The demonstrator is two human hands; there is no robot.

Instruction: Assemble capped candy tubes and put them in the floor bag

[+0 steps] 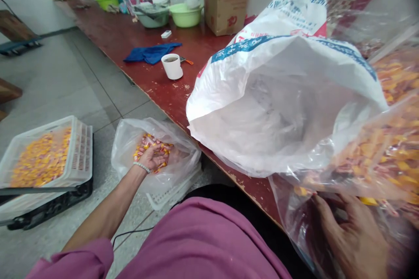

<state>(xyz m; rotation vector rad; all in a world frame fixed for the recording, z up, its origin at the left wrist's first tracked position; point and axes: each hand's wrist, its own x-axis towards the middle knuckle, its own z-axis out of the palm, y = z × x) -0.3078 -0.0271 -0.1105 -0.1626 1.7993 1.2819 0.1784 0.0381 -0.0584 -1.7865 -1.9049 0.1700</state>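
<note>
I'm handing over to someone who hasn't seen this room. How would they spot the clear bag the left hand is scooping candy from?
Start at the long red table and drop to the floor by its near edge. There a clear plastic bag sits open in a white crate, the left hand cupping wrapped candies in its mouth. Unlike the bagless white crate of candies further left, it is plastic-lined.
</note>
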